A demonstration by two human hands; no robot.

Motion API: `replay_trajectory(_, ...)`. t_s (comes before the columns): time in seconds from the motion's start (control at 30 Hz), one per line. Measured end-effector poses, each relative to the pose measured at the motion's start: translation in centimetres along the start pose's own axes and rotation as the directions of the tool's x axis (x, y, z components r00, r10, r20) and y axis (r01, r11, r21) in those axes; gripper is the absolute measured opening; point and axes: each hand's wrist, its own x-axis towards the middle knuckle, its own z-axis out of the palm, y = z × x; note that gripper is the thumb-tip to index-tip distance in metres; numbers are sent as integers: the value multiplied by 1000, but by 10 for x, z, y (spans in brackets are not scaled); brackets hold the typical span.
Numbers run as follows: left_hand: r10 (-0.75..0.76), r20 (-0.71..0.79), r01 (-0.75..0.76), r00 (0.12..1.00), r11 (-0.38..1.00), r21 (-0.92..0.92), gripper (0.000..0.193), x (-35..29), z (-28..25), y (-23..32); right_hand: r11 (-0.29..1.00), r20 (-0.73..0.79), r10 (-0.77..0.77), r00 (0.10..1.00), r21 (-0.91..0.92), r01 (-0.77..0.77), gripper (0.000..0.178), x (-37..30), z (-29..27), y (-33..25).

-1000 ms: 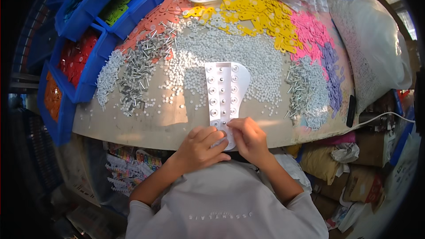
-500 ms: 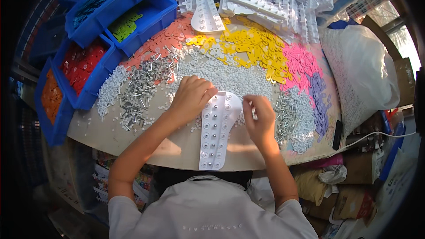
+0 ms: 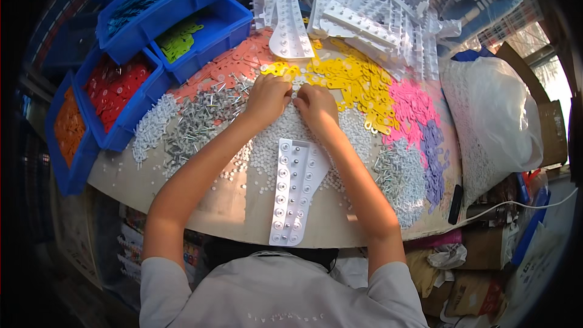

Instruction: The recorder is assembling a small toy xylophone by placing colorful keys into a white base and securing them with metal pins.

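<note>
My left hand (image 3: 268, 99) and my right hand (image 3: 317, 104) are side by side over the far edge of a pile of small white bead-like pieces (image 3: 282, 126), close to yellow flat plastic pieces (image 3: 346, 76). The fingers of both hands are curled in, and whatever lies between their tips is too hidden to name. Nearer to me, a white plastic holder (image 3: 296, 194) lies lengthwise on the table between my forearms. It has round sockets along both sides and a row of metal pins down its middle. Neither hand touches it.
Metal pins (image 3: 203, 118), coral pieces (image 3: 228, 64), pink pieces (image 3: 413, 106), purple pieces (image 3: 434, 164) and pale small parts (image 3: 404, 188) surround the beads. Blue bins (image 3: 121, 136) stand left. White holders (image 3: 364, 24) are stacked at the back. A bulging plastic bag (image 3: 492, 115) stands right.
Both hands have left the top end of the white holder and moved forward to the far side of the bead pile, coming closer together. The holder stays on the table.
</note>
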Motion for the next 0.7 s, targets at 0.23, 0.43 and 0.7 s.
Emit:
replay_trajectory(0.23, 56, -45, -56, 997, 998, -1, 4, -1, 2, 0, 999, -71, -49, 996, -14, 48, 12, -6, 9, 8)
replay_trajectory(0.43, 68, -37, -63, 997, 991, 119, 3, 1, 2, 5, 992, -123, -123, 985, -15, 123, 11, -10, 10, 9)
replay_trajectory(0.7, -195, 50, 198, 980, 891, -408, 12, -29, -51, 17, 986, -149, 52, 987, 168, -26, 13, -43, -24, -12)
